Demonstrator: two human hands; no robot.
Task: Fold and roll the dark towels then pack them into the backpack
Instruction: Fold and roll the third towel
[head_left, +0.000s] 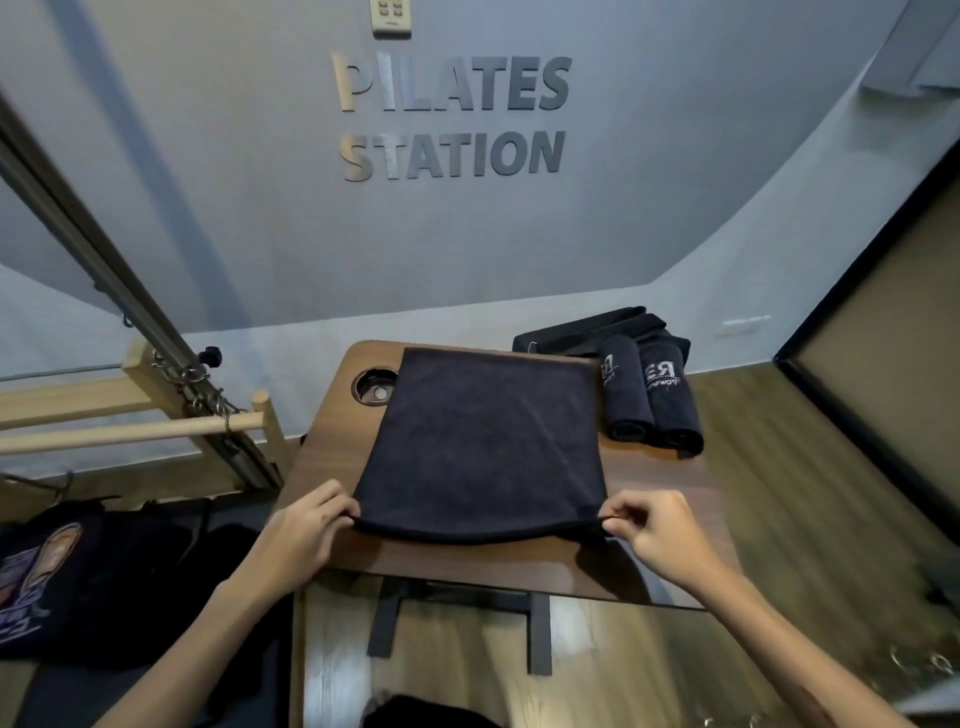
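While we look down from the head camera, we see a dark towel (485, 441) spread flat on a small wooden table (649, 483), its far edge close to the table's far rim and its near edge lifted slightly off the wood. Our left hand (306, 525) pinches the near left corner between thumb and curled fingers, and our right hand (657, 530) pinches the near right corner the same way, so the near hem sags between them. On the far right of the table two rolled towels (652, 400) lie side by side, touching, with pale lettering on them. Just beyond these, a stack of folded dark cloth (587, 327) rests at the table's far edge. A round cup recess (375, 387) sits at the far left, partly covered by the towel. A dark bag (78, 582) with a printed patch lies on the left, beside the table.
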